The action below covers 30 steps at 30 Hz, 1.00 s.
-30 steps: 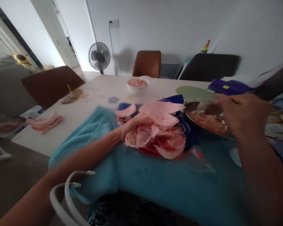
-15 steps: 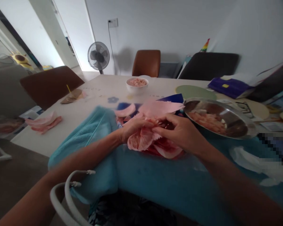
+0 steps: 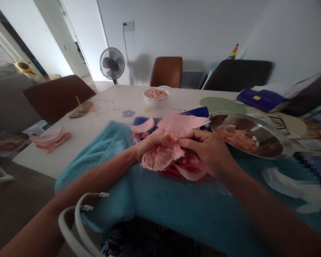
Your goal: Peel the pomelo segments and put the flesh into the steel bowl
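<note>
My left hand (image 3: 147, 147) is closed around a pink pomelo segment (image 3: 158, 157), its veined membrane showing below my fingers. My right hand (image 3: 212, 151) pinches the same segment from the other side, thumb and forefinger at its torn upper edge. The fingertips of both hands almost meet there. Pink pomelo peel (image 3: 183, 123) lies just behind my hands, with a curved strip (image 3: 143, 126) at its left. More peel and membrane (image 3: 191, 173) rest under my right hand on something red, partly hidden.
A steel bowl (image 3: 279, 151) of pomelo flesh stands at the right. Farther back is a white bowl (image 3: 155, 102) of flesh. Peel pieces (image 3: 50, 140) lie on the table's left corner. A teal towel (image 3: 101, 150) covers the near edge. White scraps (image 3: 280, 184) lie at right.
My right fingers have closed in toward my left hand and now press on the segment. The segment has tipped slightly left, its membrane spread wider. The bowls and peel have stayed in place.
</note>
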Motion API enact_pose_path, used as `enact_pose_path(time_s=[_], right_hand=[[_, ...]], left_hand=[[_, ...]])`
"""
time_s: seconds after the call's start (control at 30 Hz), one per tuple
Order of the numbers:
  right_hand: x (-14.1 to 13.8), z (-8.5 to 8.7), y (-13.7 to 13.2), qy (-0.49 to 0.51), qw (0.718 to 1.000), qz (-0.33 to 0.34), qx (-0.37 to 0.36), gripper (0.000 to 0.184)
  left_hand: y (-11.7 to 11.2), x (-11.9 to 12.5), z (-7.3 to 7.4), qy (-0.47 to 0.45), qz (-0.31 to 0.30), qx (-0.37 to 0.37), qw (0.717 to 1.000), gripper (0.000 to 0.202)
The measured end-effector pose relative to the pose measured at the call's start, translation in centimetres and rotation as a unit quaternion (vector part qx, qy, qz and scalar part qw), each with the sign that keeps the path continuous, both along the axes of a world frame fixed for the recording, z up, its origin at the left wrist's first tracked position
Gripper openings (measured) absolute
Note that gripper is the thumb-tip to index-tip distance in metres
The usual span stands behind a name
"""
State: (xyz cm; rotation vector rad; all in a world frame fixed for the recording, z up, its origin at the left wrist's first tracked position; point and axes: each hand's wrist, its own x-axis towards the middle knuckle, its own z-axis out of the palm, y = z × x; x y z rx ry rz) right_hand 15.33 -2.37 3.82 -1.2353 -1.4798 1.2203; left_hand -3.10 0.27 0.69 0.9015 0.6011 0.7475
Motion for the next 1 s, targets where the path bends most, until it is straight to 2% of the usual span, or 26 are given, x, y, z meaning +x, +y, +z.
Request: enact_pose_path(time_s=[0.1,0.33,0.5,0.63,0.77,0.9,1.0], right_hand=[[0.1,-0.2,0.2,0.081,0.995,0.023,-0.052,0.017],[0.9,0.5,0.4,0.135,0.982,0.065,-0.117,0.030],[1.2,1.3,0.2,0.123,0.985,0.056,-0.104,0.024],[1.2,1.5,-0.1,0.122,0.985,0.076,-0.096,0.022],[1.3,1.4,0.1,0.140,0.986,0.034,-0.080,0.021],[1.3,0.8,0.1,0.092,0.992,0.047,-0.072,0.016],[1.3,0.6,0.0,0.039,0.996,0.060,-0.057,0.016]], left_hand=[[0.0,0.2,0.2,-0.017,-0.016,-0.006,1.000,0.008],[-0.3,0.3,0.7,-0.018,0.016,0.024,0.999,0.013],[-0.3,0.2,0.3,0.017,0.082,0.054,0.995,0.017],[-0.2,0.2,0.4,0.015,0.065,0.056,0.996,0.015],[-0.3,0.2,0.6,-0.002,0.043,0.060,0.997,0.018],[-0.5,0.2,0.9,-0.008,0.034,0.050,0.998,0.021],[-0.6,0.3,0.9,0.018,0.055,0.061,0.996,0.018]])
